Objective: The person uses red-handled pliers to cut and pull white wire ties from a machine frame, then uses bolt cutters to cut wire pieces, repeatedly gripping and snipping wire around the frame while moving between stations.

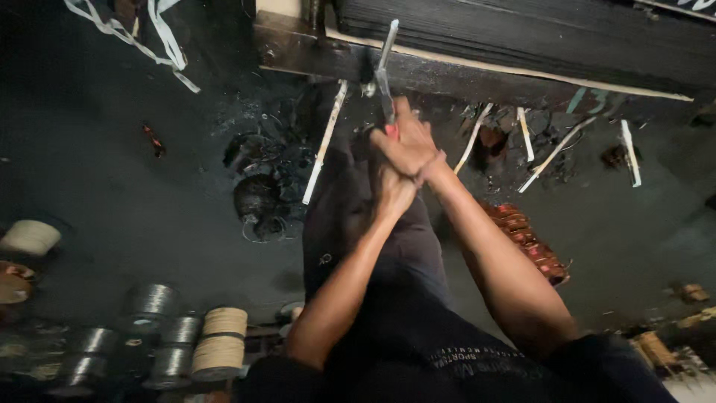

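Soot-dark floor (134,186) spreads below, strewn with pale strips (324,142) and wire spools (220,342). Left hand (391,190) and right hand (406,145) clamp together on a slim metal tool (385,67) against the dark wooden beam (447,75).

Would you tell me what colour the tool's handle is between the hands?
Red, on the tool handle; seen in the head view.

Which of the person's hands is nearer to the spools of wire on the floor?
The left. The left hand sits lower in the two-handed grip on the metal tool, on the side of the spools of wire. The right hand is clasped above it, farther away.
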A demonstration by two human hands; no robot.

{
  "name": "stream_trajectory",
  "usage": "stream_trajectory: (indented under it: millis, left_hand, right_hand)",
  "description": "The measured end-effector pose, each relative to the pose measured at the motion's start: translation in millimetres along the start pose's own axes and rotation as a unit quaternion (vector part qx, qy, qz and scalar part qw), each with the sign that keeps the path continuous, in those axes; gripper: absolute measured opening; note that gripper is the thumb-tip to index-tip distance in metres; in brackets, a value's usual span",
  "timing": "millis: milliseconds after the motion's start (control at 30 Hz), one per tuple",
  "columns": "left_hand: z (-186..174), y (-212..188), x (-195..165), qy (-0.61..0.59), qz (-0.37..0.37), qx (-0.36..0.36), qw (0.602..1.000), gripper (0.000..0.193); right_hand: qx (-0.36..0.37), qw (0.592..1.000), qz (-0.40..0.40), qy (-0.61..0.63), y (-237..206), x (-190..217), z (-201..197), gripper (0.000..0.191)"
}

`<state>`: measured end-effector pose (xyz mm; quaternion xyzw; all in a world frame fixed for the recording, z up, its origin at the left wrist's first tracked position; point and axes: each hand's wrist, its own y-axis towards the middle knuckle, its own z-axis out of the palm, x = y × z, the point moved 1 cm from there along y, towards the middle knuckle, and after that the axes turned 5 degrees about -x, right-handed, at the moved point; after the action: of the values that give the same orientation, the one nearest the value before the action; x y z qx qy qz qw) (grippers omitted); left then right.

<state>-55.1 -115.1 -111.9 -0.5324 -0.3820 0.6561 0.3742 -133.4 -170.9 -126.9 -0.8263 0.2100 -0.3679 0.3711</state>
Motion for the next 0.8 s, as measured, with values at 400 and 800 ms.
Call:
stream_trajectory:
  millis: [400, 800]
  left_hand:
    - [-37, -11, 44, -0.161, -0.077, 0.079, 0.981, 0.053]
    - [-65, -17, 26, 0.065, 0.066, 0.163, 0.982, 0.076]
  right_hand:
    - [-0.074, 0.996, -0.042, -0.021, -34, 39, -23, 0.061]
    - [-0.086, 0.995, 0.011, 0.045, -69, 29, -2, 0.102]
